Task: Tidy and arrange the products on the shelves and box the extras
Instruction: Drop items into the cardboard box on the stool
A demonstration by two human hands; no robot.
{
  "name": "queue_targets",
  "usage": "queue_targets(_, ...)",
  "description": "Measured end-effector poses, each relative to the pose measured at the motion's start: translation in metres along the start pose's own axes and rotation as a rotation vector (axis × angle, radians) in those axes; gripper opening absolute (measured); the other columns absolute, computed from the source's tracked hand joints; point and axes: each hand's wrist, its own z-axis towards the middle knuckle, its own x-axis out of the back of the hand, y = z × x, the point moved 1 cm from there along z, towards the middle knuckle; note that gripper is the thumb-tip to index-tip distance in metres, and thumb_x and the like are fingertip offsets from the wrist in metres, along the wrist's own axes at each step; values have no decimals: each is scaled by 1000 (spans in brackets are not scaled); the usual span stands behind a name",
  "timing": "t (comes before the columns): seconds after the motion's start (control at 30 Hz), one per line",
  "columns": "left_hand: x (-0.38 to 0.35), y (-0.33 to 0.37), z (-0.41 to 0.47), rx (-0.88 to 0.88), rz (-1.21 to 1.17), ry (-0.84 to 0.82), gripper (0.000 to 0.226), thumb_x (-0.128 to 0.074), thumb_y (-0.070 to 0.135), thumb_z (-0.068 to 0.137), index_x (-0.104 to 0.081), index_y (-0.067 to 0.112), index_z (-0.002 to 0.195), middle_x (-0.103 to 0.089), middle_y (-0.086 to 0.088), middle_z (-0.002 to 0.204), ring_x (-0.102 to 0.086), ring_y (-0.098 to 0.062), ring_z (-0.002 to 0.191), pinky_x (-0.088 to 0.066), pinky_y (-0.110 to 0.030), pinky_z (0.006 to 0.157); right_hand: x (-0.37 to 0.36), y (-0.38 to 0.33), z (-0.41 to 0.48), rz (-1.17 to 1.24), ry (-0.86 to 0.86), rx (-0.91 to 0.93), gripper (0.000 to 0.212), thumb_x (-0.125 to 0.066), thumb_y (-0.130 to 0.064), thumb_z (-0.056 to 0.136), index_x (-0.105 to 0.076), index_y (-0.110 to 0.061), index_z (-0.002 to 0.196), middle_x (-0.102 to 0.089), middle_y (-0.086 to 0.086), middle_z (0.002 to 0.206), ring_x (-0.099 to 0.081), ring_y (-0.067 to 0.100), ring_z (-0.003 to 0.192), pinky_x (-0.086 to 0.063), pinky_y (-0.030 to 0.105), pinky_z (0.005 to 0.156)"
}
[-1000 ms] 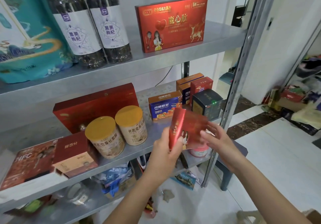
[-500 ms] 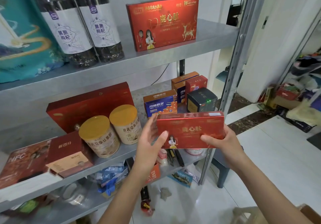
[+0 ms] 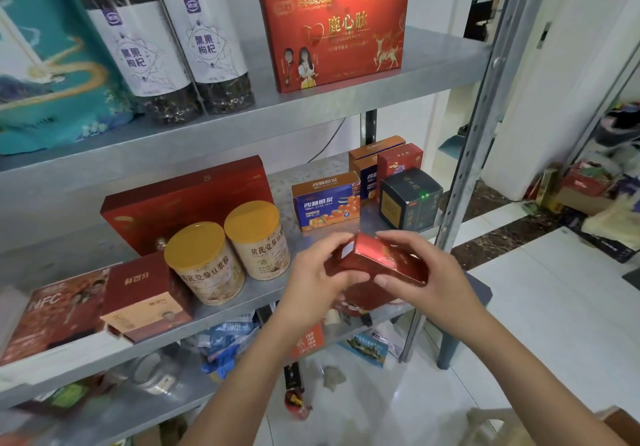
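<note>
The left hand (image 3: 311, 272) and the right hand (image 3: 427, 272) meet at the centre of the frame, both gripping a small glossy red cardboard box (image 3: 375, 258). The left hand's fingers curl round the end with the white sticker. The right hand's thumb lies over the top and its fingers wrap the other end. The box is tilted, one corner up, and is held in the air in front of the grey metal middle shelf (image 3: 301, 237).

Just above the hands in the frame, a blue and orange carton (image 3: 325, 201) stands on that shelf, with a dark square box (image 3: 410, 199) to its right. Left of the hands are two round tins with yellow lids (image 3: 204, 262), side by side, and behind them a large dark red flat case (image 3: 187, 199). Further to the lower left are a maroon box (image 3: 142, 293) and a flat red pack marked NFC (image 3: 52, 310).

On the upper shelf (image 3: 346, 106) a wide red gift box with gold deer (image 3: 334, 33) stands upright at top centre. Two clear jars of dark berries (image 3: 152, 47) stand to its left, and a teal printed bag (image 3: 45, 64) fills the upper left corner. White floor tiles (image 3: 554, 307) show at the lower right.
</note>
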Motion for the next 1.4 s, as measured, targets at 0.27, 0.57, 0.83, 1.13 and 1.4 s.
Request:
queue_targets(0.27,6,-12,3,127,-259,110,41,-81,-2,71,-67,22,100,-74,8,97,-68,-14,99,-54,-34,91,0,4,6,373,88,-193,37,-76,-29,65,-68,-21,101,-73,-10,95,-69,11,95,-59,26,77)
queue_targets(0.57,13,-13,3,136,-272,78,41,-81,3,71,-65,24,102,-73,10,102,-66,-10,104,-52,-42,98,-8,4,10,270,138,-143,26,-78,-16,75,-67,-25,97,-72,-12,90,-67,9,92,-58,32,78)
queue_targets(0.83,25,6,13,-371,357,-14,55,-72,27,85,-56,23,137,-56,9,137,-46,-7,130,-36,-35,111,-5,-6,18,-177,115,174,38,-72,-35,75,-66,-20,109,-67,-10,102,-61,7,98,-48,23,86)
queue_targets(1.13,24,-4,23,-133,56,-14,19,-63,33,92,-66,32,111,-65,15,113,-60,-4,108,-54,-33,90,-5,19,23,243,-13,-161,68,-80,-38,69,-50,-38,130,-63,-20,120,-60,3,113,-50,20,89)
queue_targets(1.4,29,-26,43,163,-90,193,19,-58,28,97,-66,37,83,-70,19,76,-64,8,70,-46,-9,60,1,56,4,517,-133,-535,46,-85,-38,67,-67,-38,108,-73,-6,106,-70,19,101,-60,30,73)
